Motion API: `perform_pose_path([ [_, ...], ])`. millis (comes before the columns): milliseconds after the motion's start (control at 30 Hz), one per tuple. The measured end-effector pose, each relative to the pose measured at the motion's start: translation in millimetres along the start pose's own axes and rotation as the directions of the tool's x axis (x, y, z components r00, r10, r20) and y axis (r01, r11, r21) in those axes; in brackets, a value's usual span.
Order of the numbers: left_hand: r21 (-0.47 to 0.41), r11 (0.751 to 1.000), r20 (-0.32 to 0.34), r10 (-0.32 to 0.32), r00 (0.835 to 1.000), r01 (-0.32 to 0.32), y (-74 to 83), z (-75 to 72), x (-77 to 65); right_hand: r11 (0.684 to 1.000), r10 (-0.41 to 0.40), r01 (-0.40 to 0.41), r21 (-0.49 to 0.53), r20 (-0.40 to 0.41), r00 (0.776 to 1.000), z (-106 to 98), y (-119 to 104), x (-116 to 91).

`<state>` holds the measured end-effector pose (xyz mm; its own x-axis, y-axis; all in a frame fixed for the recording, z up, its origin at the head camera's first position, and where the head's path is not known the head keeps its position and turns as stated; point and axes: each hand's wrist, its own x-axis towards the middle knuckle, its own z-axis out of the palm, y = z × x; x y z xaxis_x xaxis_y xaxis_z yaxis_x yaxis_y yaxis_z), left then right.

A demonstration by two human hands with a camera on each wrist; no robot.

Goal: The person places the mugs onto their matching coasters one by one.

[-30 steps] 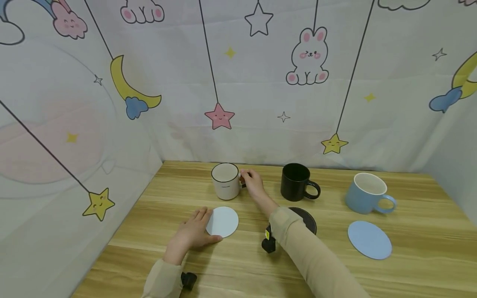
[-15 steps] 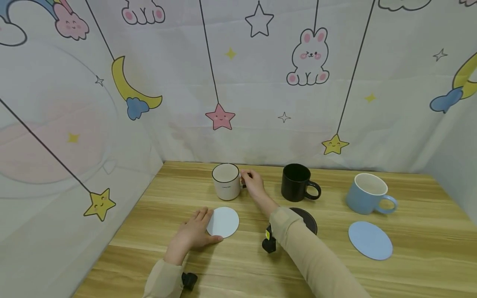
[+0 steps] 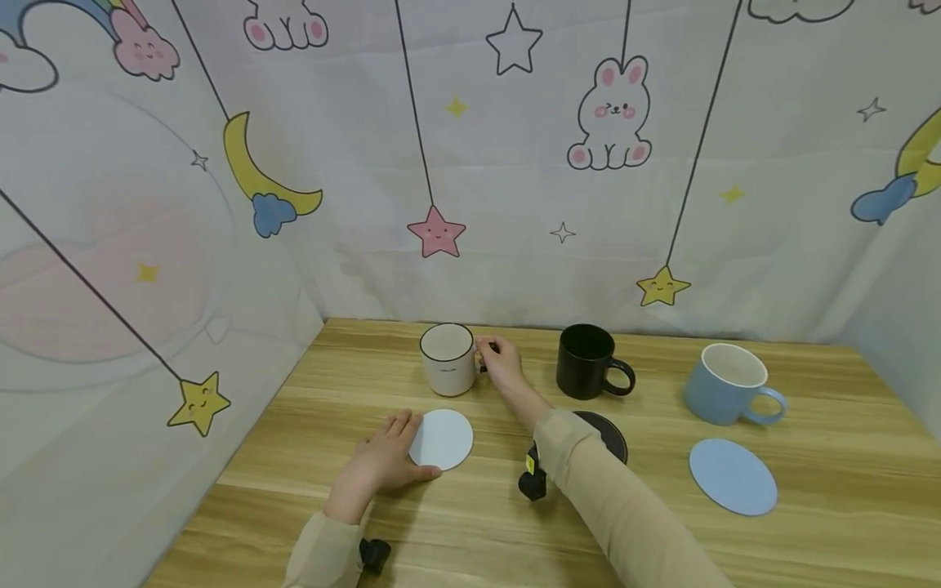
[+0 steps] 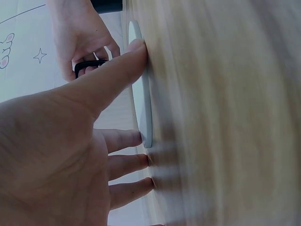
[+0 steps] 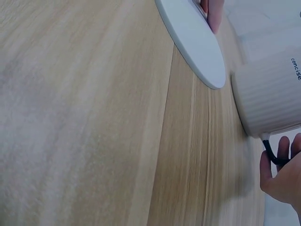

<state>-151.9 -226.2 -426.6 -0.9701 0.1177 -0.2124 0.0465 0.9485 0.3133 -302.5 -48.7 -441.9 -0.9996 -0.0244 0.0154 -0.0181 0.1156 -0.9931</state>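
A white mug (image 3: 448,363) with a black rim stands upright at the back of the table. My right hand (image 3: 503,363) grips its black handle (image 5: 274,155) from the right side; the fingers partly hide the handle. In front of the mug lies a white round coaster (image 3: 443,439), flat on the wood. My left hand (image 3: 385,457) rests at the coaster's left side with fingers extended. In the left wrist view the thumb (image 4: 136,49) touches one part of the coaster's edge, and the index fingertip touches another part.
A black mug (image 3: 584,363) stands right of my right hand; its dark coaster (image 3: 606,437) is partly covered by my sleeve. Farther right, a light blue mug (image 3: 724,385) stands behind a blue coaster (image 3: 733,477). A printed cloth (image 3: 367,278) hangs behind the wooden table (image 3: 470,539).
Both hands, the mugs and the coasters keep their places relative to one another. Only the head view shifts very slightly.
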Motion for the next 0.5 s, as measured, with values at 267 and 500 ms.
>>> perform_pose_path([
  [267, 0.000, 1.000, -0.007, 0.002, 1.000, -0.002, 1.9, -0.9, -0.9, 0.999, -0.009, 0.010, -0.031, 0.024, 1.000, -2.3, 4.1, -0.6],
  [500, 0.006, 1.000, -0.007, 0.000, 1.000, 0.000, 3.2, -1.5, -2.0, 0.999, -0.026, 0.028, -0.043, 0.034, 0.999, -3.6, 3.0, -3.4],
])
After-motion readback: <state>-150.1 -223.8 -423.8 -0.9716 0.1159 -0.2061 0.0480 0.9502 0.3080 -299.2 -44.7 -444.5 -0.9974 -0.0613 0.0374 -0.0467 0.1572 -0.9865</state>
